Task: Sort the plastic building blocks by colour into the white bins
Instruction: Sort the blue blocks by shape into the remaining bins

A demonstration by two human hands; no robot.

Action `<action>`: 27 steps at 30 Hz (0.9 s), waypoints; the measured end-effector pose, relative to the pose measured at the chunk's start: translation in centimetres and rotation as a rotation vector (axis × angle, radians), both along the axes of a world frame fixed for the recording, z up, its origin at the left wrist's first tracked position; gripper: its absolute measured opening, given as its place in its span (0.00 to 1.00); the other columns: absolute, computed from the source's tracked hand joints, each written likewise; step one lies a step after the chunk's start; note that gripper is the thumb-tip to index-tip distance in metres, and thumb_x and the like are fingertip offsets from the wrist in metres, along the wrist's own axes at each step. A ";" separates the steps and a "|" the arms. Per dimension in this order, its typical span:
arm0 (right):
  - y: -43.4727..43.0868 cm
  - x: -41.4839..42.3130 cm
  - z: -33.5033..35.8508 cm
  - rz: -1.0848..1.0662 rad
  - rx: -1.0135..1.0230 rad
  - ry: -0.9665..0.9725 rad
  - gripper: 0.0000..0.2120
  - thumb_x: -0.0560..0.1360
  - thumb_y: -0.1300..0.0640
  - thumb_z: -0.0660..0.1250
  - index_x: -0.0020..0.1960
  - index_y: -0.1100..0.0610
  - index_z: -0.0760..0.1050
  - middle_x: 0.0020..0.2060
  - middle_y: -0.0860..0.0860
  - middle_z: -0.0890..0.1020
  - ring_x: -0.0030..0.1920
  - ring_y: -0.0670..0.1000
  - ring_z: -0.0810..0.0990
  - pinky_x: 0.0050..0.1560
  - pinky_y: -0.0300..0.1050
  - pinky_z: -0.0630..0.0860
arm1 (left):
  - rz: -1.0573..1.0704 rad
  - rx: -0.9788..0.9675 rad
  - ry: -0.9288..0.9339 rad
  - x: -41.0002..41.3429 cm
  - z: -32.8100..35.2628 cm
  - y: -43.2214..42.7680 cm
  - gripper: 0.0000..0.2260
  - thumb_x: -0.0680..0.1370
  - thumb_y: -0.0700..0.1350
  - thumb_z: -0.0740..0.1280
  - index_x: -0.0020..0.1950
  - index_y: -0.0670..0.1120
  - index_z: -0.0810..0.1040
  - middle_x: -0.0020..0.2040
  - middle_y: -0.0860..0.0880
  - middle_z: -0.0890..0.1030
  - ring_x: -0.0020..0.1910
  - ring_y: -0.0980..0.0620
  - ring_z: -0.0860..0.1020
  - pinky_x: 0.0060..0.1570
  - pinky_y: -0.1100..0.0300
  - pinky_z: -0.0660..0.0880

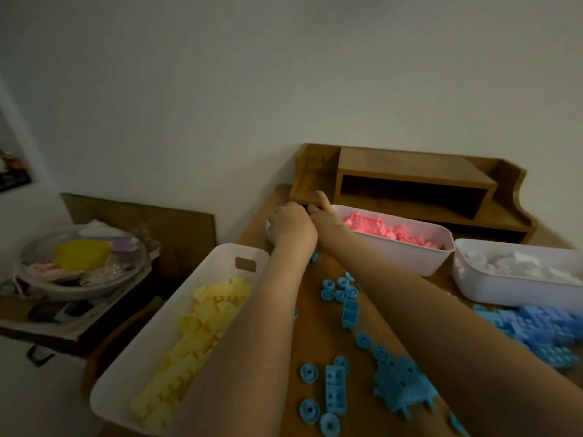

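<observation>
Both my arms reach to the far end of the wooden table [315, 342]. My left hand [291, 223] curls its fingers over a white rounded edge [270, 231], most of which is hidden under the hand. My right hand [325, 212] lies right beside it, by the left end of the pink bin, with one finger raised; its other fingers are hidden. Three white bins hold sorted blocks: yellow [246, 251], pink [410, 258] and white [504, 290]. Loose blue blocks and wheels [336, 386] lie between my arms, and a blue pile [536, 329] sits to the right.
A wooden desk shelf [416, 184] stands against the wall behind the bins. Left of the table, a side stand carries a round tray [85, 263] with a yellow item and clutter. A flat cardboard sheet [142, 216] leans behind it.
</observation>
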State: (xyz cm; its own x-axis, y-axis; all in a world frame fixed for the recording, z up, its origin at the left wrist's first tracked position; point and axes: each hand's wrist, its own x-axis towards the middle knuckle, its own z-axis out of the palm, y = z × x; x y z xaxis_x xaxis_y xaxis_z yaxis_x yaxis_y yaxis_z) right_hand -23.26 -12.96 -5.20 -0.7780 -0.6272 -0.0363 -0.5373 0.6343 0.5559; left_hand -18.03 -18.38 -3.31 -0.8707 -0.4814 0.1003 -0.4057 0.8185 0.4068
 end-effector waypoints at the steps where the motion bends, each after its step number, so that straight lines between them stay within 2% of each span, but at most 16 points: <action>1: 0.4 0.6 0.0 0.023 -0.066 -0.002 0.19 0.78 0.48 0.58 0.65 0.55 0.72 0.60 0.50 0.76 0.71 0.53 0.60 0.72 0.58 0.34 | -0.002 0.004 0.002 0.4 0.1 0.1 0.13 0.81 0.39 0.57 0.65 0.40 0.69 0.65 0.40 0.73 0.64 0.43 0.72 0.60 0.53 0.70; 4: 1.7 2.4 0.1 0.109 -0.281 0.027 0.13 0.78 0.56 0.58 0.60 0.54 0.76 0.52 0.50 0.80 0.67 0.52 0.64 0.73 0.57 0.39 | 0.004 0.058 0.018 1.8 0.4 0.4 0.15 0.81 0.40 0.57 0.68 0.41 0.66 0.66 0.41 0.72 0.65 0.43 0.71 0.59 0.53 0.70; 8: 3.7 4.8 0.6 0.034 -0.612 -0.047 0.14 0.78 0.57 0.59 0.62 0.50 0.72 0.59 0.51 0.76 0.68 0.53 0.62 0.69 0.55 0.50 | -0.033 0.237 0.070 4.2 0.5 0.7 0.19 0.79 0.44 0.62 0.68 0.40 0.66 0.66 0.41 0.71 0.64 0.43 0.71 0.55 0.53 0.72; 10: 4.9 6.0 1.0 -0.035 -0.873 -0.151 0.14 0.79 0.55 0.57 0.64 0.51 0.71 0.61 0.54 0.74 0.67 0.55 0.62 0.65 0.52 0.56 | -0.056 0.412 0.081 5.1 0.4 1.0 0.17 0.78 0.42 0.61 0.66 0.38 0.69 0.61 0.41 0.74 0.56 0.44 0.75 0.45 0.55 0.73; 11: 5.6 6.5 1.2 -0.055 -0.988 -0.196 0.14 0.79 0.55 0.57 0.64 0.52 0.72 0.60 0.55 0.75 0.66 0.56 0.64 0.64 0.52 0.59 | -0.058 0.509 0.083 5.7 0.4 1.3 0.15 0.78 0.41 0.61 0.64 0.38 0.70 0.56 0.42 0.76 0.52 0.45 0.76 0.44 0.56 0.73; 13: 7.1 7.8 1.5 -0.081 -1.124 -0.259 0.12 0.79 0.55 0.58 0.60 0.53 0.75 0.56 0.55 0.78 0.62 0.57 0.69 0.63 0.55 0.66 | -0.045 0.745 0.093 7.0 0.3 2.1 0.12 0.78 0.38 0.60 0.61 0.38 0.73 0.45 0.44 0.77 0.49 0.46 0.78 0.50 0.54 0.77; 14: 7.9 8.6 1.6 -0.095 -1.163 -0.280 0.12 0.79 0.55 0.58 0.58 0.53 0.76 0.54 0.55 0.79 0.60 0.57 0.71 0.61 0.56 0.68 | -0.048 0.819 0.103 7.6 0.1 2.5 0.08 0.78 0.37 0.61 0.56 0.39 0.75 0.41 0.45 0.76 0.47 0.46 0.79 0.54 0.52 0.77; 16: 9.4 10.4 2.0 -0.119 -1.183 -0.295 0.11 0.78 0.56 0.59 0.56 0.54 0.77 0.53 0.54 0.80 0.57 0.56 0.74 0.58 0.55 0.72 | -0.120 0.763 0.112 8.8 -0.4 3.6 0.03 0.77 0.36 0.62 0.45 0.43 0.73 0.38 0.46 0.75 0.43 0.47 0.79 0.54 0.51 0.78; 19: 11.7 13.5 2.8 -0.155 -1.155 -0.310 0.11 0.77 0.57 0.62 0.58 0.57 0.76 0.54 0.53 0.80 0.52 0.49 0.75 0.50 0.42 0.71 | -0.268 0.679 0.104 10.6 -1.0 5.5 0.03 0.76 0.37 0.64 0.43 0.43 0.75 0.45 0.41 0.79 0.48 0.42 0.80 0.53 0.46 0.78; 21: 13.3 15.3 3.3 -0.198 -1.136 -0.328 0.13 0.77 0.57 0.63 0.60 0.57 0.75 0.55 0.53 0.79 0.52 0.49 0.75 0.48 0.39 0.68 | -0.360 0.537 0.056 12.0 -0.7 7.4 0.05 0.77 0.38 0.63 0.48 0.41 0.78 0.49 0.39 0.80 0.51 0.40 0.79 0.52 0.48 0.78; 24: 17.4 18.3 4.3 -0.263 -1.076 -0.306 0.13 0.77 0.54 0.64 0.60 0.55 0.75 0.55 0.53 0.80 0.51 0.50 0.78 0.47 0.39 0.70 | -0.537 0.230 0.061 14.0 0.2 11.0 0.12 0.80 0.41 0.60 0.61 0.41 0.76 0.55 0.40 0.79 0.55 0.40 0.77 0.52 0.52 0.73; 27: 22.1 20.5 5.4 -0.334 -0.990 -0.205 0.13 0.76 0.55 0.64 0.59 0.55 0.76 0.55 0.54 0.80 0.54 0.52 0.77 0.52 0.41 0.70 | -0.665 0.187 0.107 15.4 0.8 14.7 0.12 0.80 0.42 0.60 0.62 0.42 0.75 0.57 0.41 0.78 0.57 0.41 0.76 0.53 0.51 0.73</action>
